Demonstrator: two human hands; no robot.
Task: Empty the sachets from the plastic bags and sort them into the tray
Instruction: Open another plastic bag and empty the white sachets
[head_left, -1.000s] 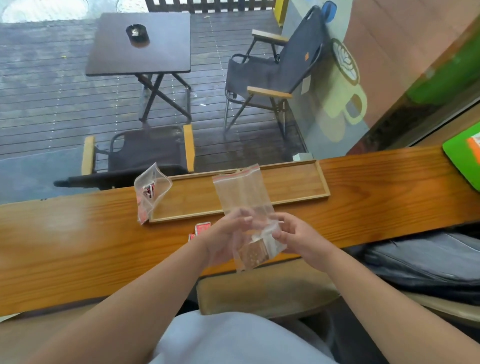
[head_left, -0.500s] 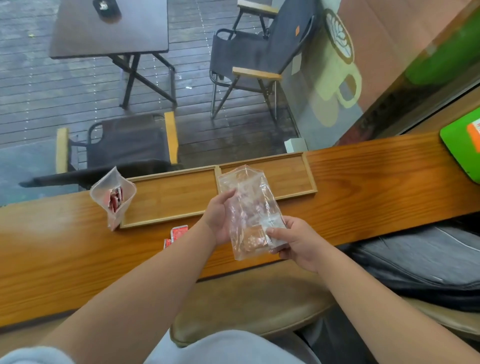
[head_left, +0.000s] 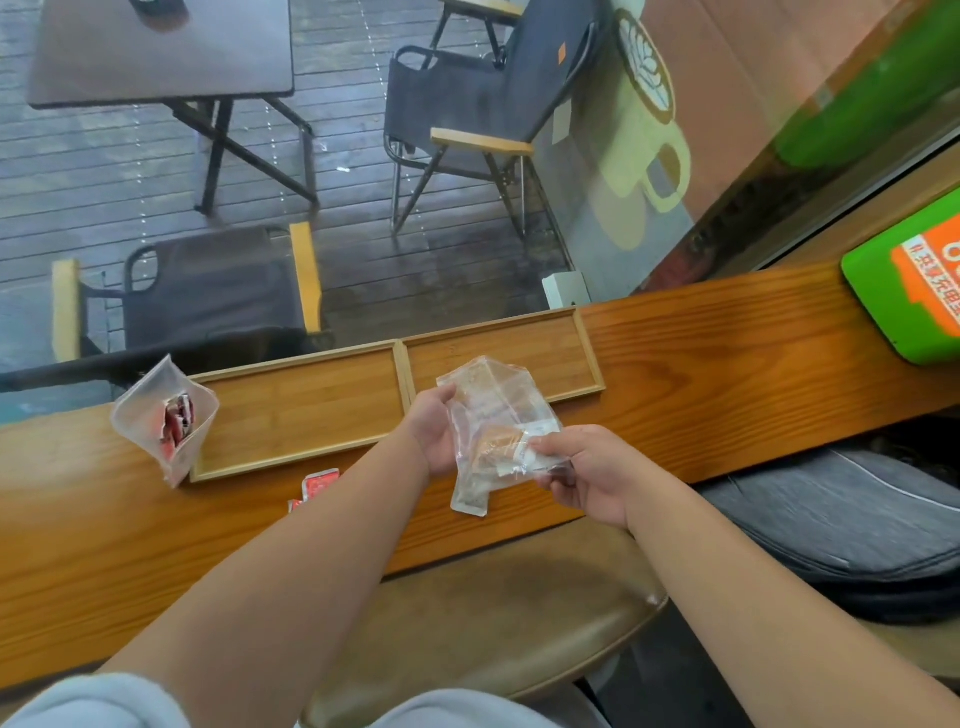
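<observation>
Presently, left hand (head_left: 434, 434) and right hand (head_left: 587, 470) pinch the bag (head_left: 496, 431) above the empty tray (head_left: 296, 410); tipping sachets out comes next.

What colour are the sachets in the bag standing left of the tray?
Red and white sachets, seen through the clear bag in the head view.

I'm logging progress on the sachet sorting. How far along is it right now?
Early. Done: little; a few red sachets lie loose on the counter, not in the tray. In hand: the left hand and right hand hold a clear bag with brownish sachets inside. Left: both compartments of the wooden tray are bare, and a second bag of red sachets stands unemptied by the tray's left end.
</observation>
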